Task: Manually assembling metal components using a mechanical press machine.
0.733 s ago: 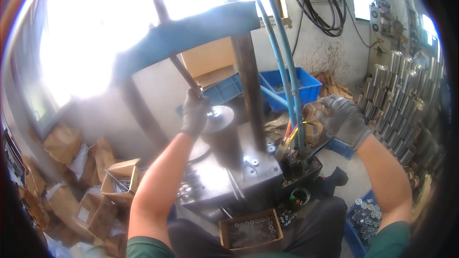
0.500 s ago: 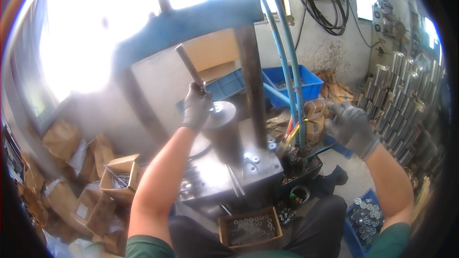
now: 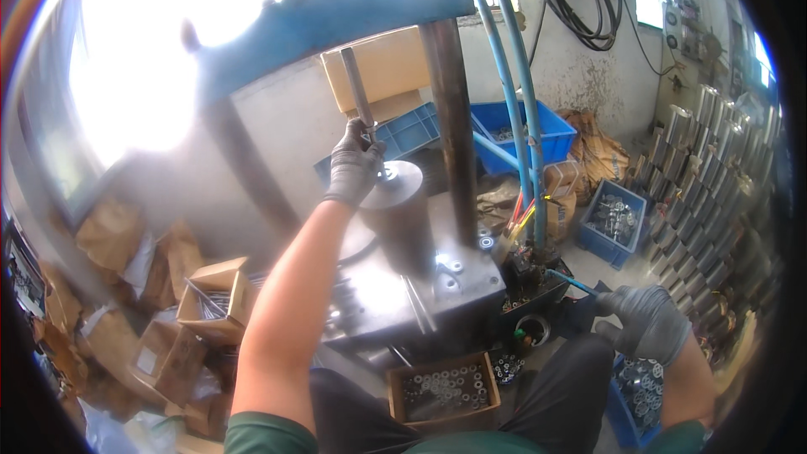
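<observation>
while left hand (image 3: 355,164) grips rod (image 3: 356,88), cylinder rim (image 3: 410,195)

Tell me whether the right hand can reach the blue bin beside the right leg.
Probably yes: the right hand is close to the blue bin, with nothing visible blocking the way. Its fingers seem to be at the end of the blue rod, so it may need to leave that first.

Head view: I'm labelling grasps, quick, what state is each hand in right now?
Left hand: closed around the metal rod.
Right hand: fingers curled at the blue lever's end; whether it grips cannot be told.
</observation>
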{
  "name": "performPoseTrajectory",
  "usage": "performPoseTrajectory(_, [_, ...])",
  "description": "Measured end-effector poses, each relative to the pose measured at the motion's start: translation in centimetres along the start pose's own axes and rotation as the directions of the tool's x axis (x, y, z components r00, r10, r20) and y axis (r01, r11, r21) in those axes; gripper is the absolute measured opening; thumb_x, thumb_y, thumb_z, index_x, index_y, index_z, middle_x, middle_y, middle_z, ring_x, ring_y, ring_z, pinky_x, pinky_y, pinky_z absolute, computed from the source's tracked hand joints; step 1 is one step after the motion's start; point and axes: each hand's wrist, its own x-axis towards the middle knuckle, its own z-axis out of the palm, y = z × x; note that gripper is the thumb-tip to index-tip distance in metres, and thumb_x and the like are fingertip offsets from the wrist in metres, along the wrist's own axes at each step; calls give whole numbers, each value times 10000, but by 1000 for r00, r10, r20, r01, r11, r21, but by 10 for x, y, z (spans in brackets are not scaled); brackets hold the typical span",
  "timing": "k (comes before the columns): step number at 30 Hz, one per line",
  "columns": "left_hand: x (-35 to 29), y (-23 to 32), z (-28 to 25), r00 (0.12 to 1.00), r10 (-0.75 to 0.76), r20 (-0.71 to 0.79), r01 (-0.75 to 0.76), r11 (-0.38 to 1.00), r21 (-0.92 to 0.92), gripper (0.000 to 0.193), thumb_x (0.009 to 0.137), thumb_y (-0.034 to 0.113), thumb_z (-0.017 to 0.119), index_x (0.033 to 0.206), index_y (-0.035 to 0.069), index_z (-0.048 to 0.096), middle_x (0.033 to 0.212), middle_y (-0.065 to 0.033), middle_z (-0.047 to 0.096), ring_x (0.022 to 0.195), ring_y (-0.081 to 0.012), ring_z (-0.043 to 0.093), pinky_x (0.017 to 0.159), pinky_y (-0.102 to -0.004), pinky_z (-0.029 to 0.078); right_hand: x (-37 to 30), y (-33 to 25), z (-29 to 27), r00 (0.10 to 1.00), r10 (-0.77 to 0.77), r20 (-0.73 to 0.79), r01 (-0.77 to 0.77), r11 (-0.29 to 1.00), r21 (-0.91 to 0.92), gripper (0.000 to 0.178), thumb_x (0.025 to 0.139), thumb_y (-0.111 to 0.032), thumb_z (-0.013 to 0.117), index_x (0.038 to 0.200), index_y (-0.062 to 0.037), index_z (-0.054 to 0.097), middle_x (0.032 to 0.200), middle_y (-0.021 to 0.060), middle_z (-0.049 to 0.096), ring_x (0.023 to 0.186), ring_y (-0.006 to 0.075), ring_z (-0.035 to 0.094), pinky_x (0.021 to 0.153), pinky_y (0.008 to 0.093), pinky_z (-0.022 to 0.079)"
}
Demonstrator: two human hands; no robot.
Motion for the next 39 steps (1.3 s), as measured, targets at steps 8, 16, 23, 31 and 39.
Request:
performPoseTrajectory(8, [-2,-24,12,999,3,-47,-7,997,-82,416,924,-9,676,1306,72,533,840,-85,667,705,-179,673,671,-352,580,-3,-8,4,997,11,-81,-7,999,47,368,788,-251,749,1114,-80,729,910,166,714,816,375,696,759,469,540])
performPoseTrajectory(16, [-15,-24,24,984,-93,-150,45,955,-294,356,977,53,658,1312,132,565,879,-51,603,750,-142,625,650,-333,573,-9,-2,12,978,-70,-197,78,996,34,340,787,-234,752,1068,-44,729,887,165,717,779,372,705,721,469,553])
performPoseTrajectory(23, [-14,-28,27,991,-117,-66,72,879,-472,137,1003,54,668,1140,50,656,876,-25,632,755,-119,602,642,-313,557,-44,0,35,999,20,-44,-17,998,56,196,788,-235,729,899,-74,726,796,152,685,752,361,703,708,481,555])
performPoseTrajectory(31, [-19,-15,21,984,-164,-71,122,906,-405,48,1003,33,666,1048,45,675,871,-20,659,752,-110,597,662,-291,531,-61,-2,66,994,89,-70,-88,996,20,193,784,-255,735,742,-76,678,736,150,661,707,365,672,694,488,535])
performPoseTrajectory(39, [-12,-30,25,989,-113,-96,64,910,-410,19,1002,19,661,993,35,667,851,-28,660,741,-107,594,659,-284,520,-58,-7,58,993,72,-91,-72,997,7,216,797,-259,732,719,-74,652,721,162,646,702,372,664,680,498,526])
